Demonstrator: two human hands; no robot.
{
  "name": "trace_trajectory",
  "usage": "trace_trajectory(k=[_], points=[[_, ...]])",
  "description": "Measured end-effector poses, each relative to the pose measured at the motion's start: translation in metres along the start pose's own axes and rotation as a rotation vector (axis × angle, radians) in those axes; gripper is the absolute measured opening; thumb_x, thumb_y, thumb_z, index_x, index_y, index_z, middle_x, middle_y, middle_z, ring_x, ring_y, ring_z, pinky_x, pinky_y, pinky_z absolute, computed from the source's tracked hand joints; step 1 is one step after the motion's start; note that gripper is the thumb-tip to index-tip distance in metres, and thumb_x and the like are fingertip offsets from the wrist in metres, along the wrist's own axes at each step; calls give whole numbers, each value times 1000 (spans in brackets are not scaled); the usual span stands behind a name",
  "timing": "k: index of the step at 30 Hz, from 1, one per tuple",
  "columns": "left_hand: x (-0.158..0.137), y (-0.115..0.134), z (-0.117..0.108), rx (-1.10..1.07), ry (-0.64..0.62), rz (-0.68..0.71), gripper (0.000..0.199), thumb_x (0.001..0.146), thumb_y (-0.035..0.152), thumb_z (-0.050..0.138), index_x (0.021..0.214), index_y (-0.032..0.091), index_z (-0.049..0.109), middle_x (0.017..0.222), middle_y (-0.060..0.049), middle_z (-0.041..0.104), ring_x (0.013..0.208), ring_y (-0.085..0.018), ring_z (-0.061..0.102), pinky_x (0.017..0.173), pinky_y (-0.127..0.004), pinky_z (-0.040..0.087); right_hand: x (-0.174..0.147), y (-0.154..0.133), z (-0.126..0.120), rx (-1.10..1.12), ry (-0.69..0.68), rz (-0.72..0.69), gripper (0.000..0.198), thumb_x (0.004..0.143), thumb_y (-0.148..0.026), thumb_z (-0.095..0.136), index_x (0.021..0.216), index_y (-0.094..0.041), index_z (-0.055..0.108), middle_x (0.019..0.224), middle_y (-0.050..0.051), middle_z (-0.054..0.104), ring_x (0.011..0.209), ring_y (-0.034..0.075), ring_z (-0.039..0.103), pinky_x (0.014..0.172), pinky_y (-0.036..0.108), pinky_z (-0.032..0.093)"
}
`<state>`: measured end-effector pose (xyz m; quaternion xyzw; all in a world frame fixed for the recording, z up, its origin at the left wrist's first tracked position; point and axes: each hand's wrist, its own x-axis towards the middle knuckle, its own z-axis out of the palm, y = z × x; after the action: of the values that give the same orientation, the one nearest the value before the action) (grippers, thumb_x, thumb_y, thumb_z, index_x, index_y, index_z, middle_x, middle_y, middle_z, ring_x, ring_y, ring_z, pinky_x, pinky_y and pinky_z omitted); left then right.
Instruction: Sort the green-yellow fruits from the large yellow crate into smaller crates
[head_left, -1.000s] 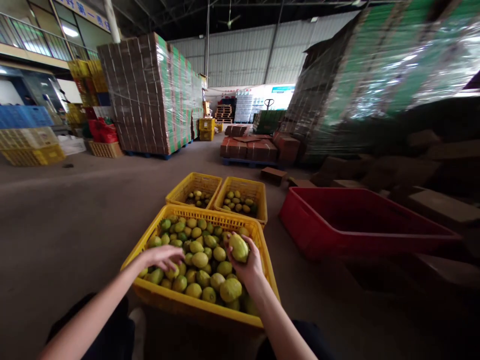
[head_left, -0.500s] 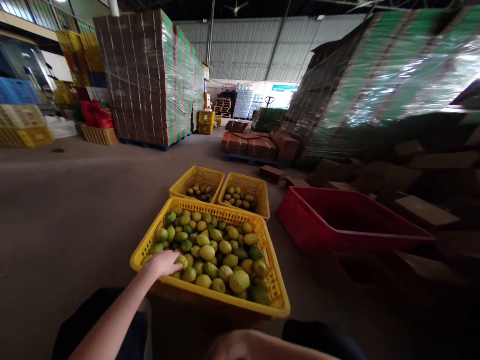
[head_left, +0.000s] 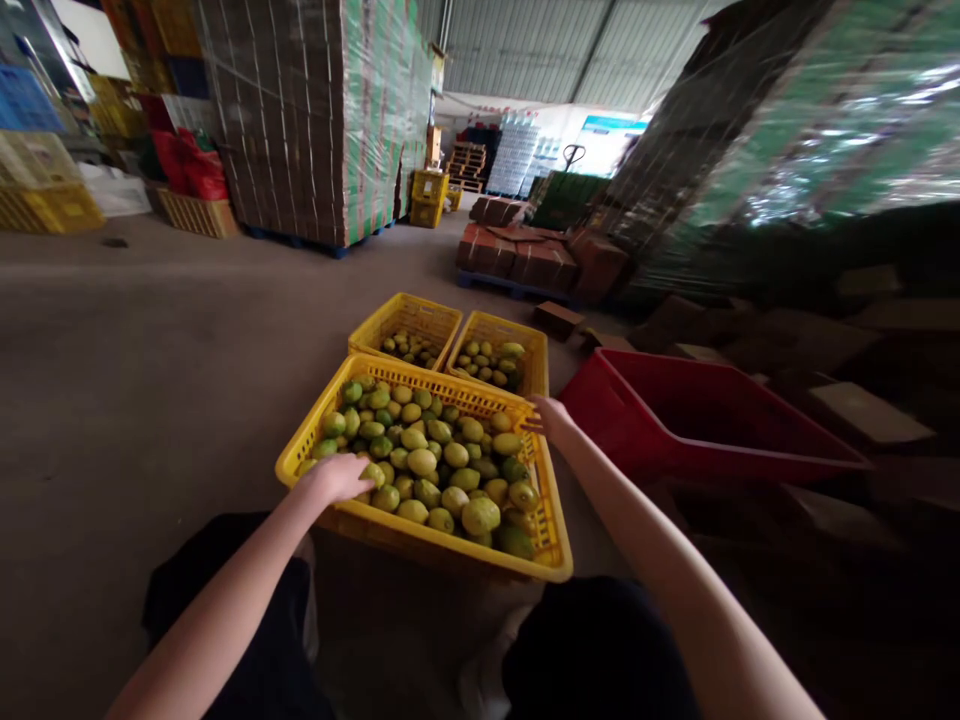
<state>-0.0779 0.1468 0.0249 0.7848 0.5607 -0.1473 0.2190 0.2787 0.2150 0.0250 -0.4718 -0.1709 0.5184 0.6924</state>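
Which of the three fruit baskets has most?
The front basket, nearest us: far more fruits show there than in the back left basket or back right basket.

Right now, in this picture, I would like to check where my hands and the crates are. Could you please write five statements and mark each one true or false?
1. The left hand is at the fruit in the front yellow crate. True.
2. The right hand is near the far right corner of the front yellow crate. True.
3. Fruit lies in both the rear left crate and the rear right crate. True.
4. The rear left crate shows more fruit than the front yellow crate. False: it shows far less.
5. The red bin stands to the left of the front yellow crate. False: the red bin is to its right.
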Motion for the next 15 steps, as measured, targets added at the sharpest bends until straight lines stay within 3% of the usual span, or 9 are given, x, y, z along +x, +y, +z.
trace_trajectory(k=[4, 7, 11, 15], points=[[0, 2, 1, -8, -17, -26, 51, 94, 41, 47, 133, 15, 66, 133, -21, 68, 119, -38, 67, 96, -45, 51, 21, 43, -29, -669, -79, 65, 27, 92, -29, 70, 114, -15, 65, 122, 10, 64, 113, 26, 63, 90, 44, 57], [2, 5, 1, -51, -1, -26, 47, 93, 41, 50, 129, 17, 69, 129, -21, 70, 115, -39, 68, 94, -46, 51, 24, 72, -53, -1059, -187, 15, 20, 80, -14, 71, 99, -14, 64, 121, 15, 62, 131, 33, 51, 92, 44, 52], [6, 10, 1, -112, 18, -34, 44, 92, 37, 53, 125, 13, 70, 124, -24, 71, 113, -42, 68, 95, -50, 50, 43, 83, -72, -1463, -201, -31, 41, 70, -9, 69, 111, -13, 64, 141, 25, 51, 147, 45, 31, 106, 59, 40], [13, 14, -1, -114, 29, -47, 42, 93, 34, 53, 125, 12, 70, 122, -25, 71, 114, -42, 68, 99, -51, 48, 75, 87, -79, -1689, -192, -57, 55, 68, -12, 71, 122, -17, 65, 149, 26, 46, 143, 51, 35, 106, 66, 36]])
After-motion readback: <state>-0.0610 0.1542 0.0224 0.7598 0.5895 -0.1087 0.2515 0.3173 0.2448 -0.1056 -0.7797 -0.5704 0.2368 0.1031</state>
